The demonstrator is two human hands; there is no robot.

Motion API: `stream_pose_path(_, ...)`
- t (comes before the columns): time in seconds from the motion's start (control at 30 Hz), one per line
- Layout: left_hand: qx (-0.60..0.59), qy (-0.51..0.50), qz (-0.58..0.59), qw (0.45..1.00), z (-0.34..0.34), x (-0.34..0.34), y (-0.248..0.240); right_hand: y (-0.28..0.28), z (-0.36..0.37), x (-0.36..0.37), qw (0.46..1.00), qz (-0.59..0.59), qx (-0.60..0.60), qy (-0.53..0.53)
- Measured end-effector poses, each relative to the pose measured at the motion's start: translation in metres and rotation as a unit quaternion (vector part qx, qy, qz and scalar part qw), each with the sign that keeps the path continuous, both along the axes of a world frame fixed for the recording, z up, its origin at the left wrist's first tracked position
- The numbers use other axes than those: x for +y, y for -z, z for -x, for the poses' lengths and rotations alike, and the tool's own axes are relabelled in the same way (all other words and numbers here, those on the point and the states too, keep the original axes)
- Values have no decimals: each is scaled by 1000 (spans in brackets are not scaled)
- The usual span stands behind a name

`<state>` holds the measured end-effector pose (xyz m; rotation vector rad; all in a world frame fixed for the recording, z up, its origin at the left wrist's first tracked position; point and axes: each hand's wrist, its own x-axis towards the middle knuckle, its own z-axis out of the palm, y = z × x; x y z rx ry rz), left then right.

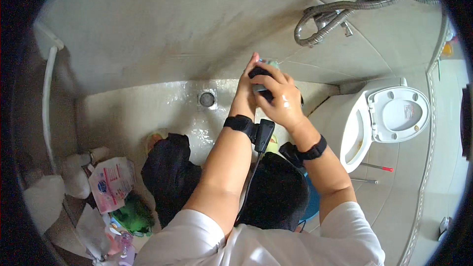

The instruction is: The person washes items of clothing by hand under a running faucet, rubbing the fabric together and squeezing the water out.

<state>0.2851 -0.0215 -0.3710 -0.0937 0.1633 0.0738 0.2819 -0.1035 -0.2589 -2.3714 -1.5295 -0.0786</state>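
Note:
My two hands are together over the wet floor, in front of the tiled wall. Between them is a small black-and-grey object with a pale green-blue part at its far end; its kind cannot be made out behind the fingers. My left hand lies along its left side and supports it, fingers mostly hidden. Over its top and right side curl the wet fingers of my right hand. Each wrist wears a black strap, and a black device with a cable sits on the left one.
A floor drain lies left of my hands. To the right stands a white toilet with its lid raised. A metal shower hose hangs from a wall tap. Bags and packages crowd the lower left. A blue basin shows beside my right leg.

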Motion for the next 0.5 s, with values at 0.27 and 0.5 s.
stream_pose_path(0.27,189,-89,-131,969,-20,-18,4,38,-52,22,989,-7,17,146)
stream_pose_path(0.5,130,-38,-238,962,-15,-20,-7,63,-146,-21,928,-64,277,243)
